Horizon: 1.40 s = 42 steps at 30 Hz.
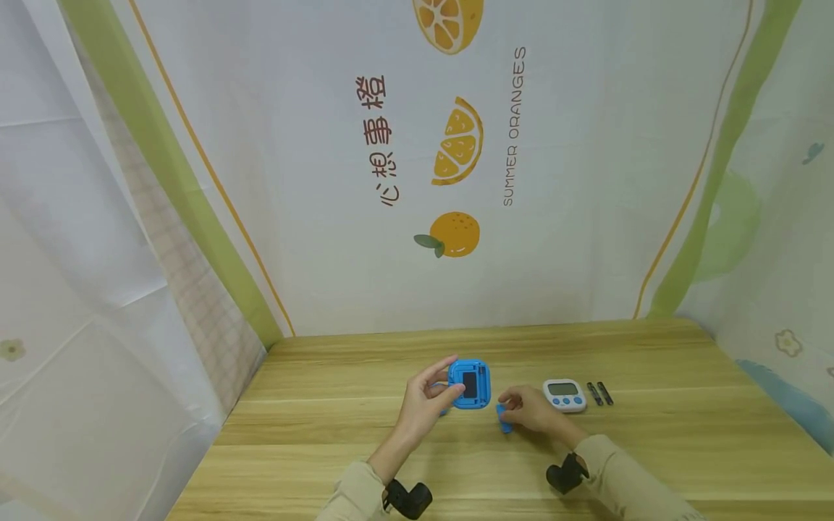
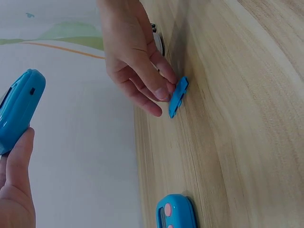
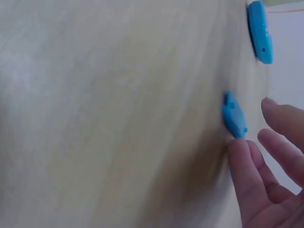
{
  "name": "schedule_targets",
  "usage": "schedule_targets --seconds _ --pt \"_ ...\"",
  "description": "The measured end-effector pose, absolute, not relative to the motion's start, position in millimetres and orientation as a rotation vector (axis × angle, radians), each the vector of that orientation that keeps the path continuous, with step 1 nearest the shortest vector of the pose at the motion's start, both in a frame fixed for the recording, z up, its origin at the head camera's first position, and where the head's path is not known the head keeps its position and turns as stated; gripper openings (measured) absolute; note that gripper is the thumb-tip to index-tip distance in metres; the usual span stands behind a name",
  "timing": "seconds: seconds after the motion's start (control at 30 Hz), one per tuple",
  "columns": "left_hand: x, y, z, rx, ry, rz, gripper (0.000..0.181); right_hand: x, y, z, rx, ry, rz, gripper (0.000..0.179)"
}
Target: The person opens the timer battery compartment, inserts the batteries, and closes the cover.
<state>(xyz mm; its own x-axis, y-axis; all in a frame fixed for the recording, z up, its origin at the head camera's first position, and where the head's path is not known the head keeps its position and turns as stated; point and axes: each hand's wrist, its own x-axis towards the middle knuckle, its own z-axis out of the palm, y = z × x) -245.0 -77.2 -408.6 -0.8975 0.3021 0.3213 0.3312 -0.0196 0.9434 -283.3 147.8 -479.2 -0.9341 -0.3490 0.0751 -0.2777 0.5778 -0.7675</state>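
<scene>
My left hand (image 1: 420,405) grips a blue digital timer (image 1: 483,383) above the table, thumb on its back and fingers behind. The back faces me, with an uncovered battery compartment and a dark rectangle in the middle. My right hand (image 1: 531,411) is low over the table beside a small blue battery cover (image 1: 504,420). In the right wrist view one fingertip meets the end of the cover (image 3: 233,116), while the other fingers (image 3: 282,147) stand apart from it. The cover (image 2: 178,97) rests tilted at the wood in the left wrist view.
Another blue timer with pink buttons (image 2: 176,211) lies on the table, mostly hidden behind my left hand in the head view. To the right lie a white timer with blue buttons (image 1: 565,396) and two dark batteries (image 1: 599,393). A printed curtain (image 1: 554,275) hangs behind the table.
</scene>
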Motion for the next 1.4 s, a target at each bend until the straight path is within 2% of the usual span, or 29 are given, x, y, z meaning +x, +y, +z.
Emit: schedule_targets --seconds 0.4,0.83,1.23,1.4 --pt "-229 -76 -385 -0.676 -2.203 -2.125 0.043 -276 170 -445 -0.694 2.663 -1.287 0.031" --pt "-230 -75 -386 -0.675 -2.216 -2.117 0.044 -277 232 -409 -0.689 2.857 -1.281 0.030" --pt "-230 -74 -387 -0.660 -2.224 -2.112 0.044 -276 286 -433 -0.412 2.964 -1.372 0.036" --pt "-236 -75 -397 -0.678 -2.195 -2.133 0.044 -273 298 -446 -0.344 2.970 -1.424 0.033"
